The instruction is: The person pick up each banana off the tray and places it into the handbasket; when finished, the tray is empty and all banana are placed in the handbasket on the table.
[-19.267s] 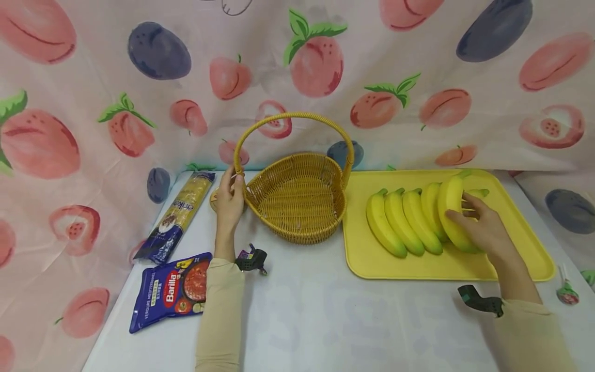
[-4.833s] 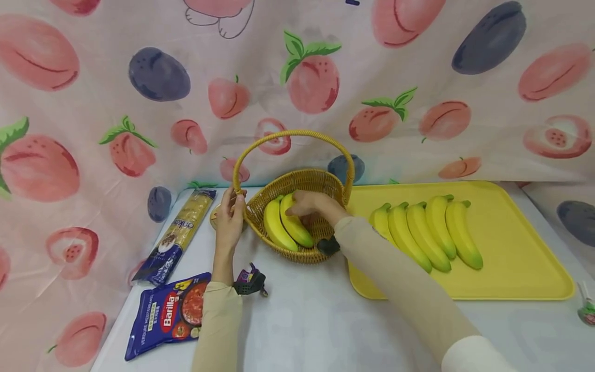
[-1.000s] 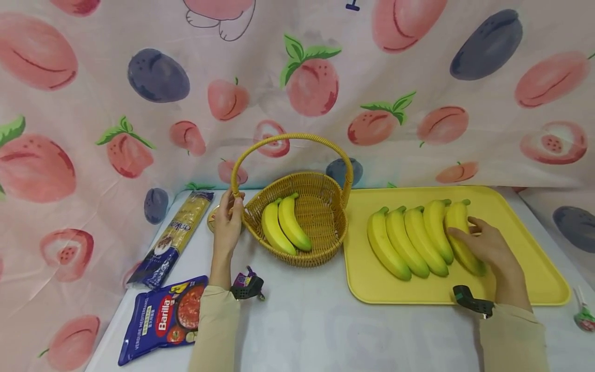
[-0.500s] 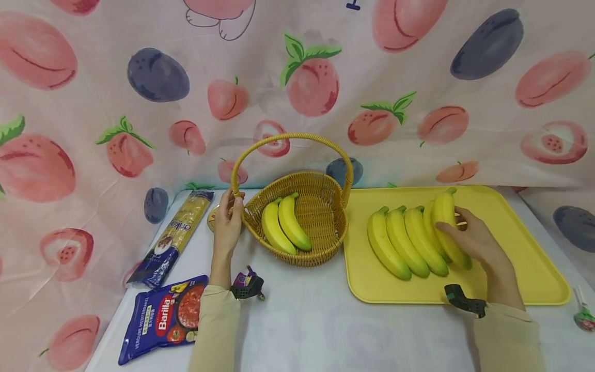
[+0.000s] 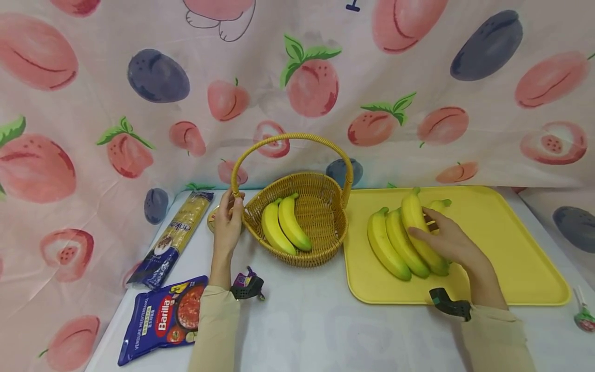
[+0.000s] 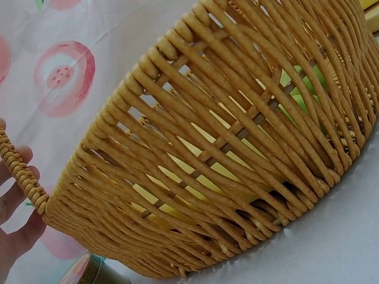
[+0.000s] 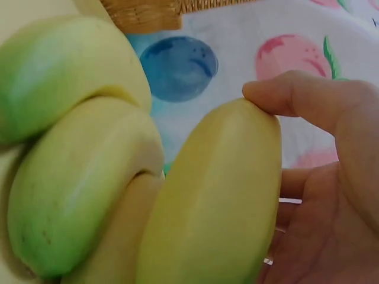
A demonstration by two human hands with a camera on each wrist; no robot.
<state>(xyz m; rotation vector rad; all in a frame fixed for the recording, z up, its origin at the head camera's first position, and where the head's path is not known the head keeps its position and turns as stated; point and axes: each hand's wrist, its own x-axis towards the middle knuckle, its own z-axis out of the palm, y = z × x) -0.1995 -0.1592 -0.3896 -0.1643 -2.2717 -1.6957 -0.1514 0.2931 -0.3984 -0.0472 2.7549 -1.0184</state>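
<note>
My left hand [image 5: 228, 222] grips the foot of the arched handle [image 5: 292, 136] on the left side of the wicker basket [image 5: 325, 253]. In the left wrist view, fingers show behind that handle beside the woven wall [image 6: 225, 148]. Two bananas [image 5: 285, 225] lie side by side in the basket's left half. Over the yellow tray [image 5: 516, 248], my right hand [image 5: 451, 240] holds a banana [image 5: 416, 222] between thumb and fingers, stem end up. It overlaps the row of bananas [image 5: 388, 248] on the tray; one behind it shows mostly its stem [image 5: 439, 203].
A pasta packet [image 5: 172, 237] and a blue Barilla pouch [image 5: 162, 318] lie at the left. Close behind the left hand stands a small round tin [image 6: 98, 272]. A purple-wrapped sweet [image 5: 244, 279] sits by the left wrist, a lollipop [image 5: 583, 316] right of the tray.
Over the last second my right hand has raised the rightmost banana and carried it left across the row. Since the oldest frame, two bananas have come into the basket. My left hand stays put.
</note>
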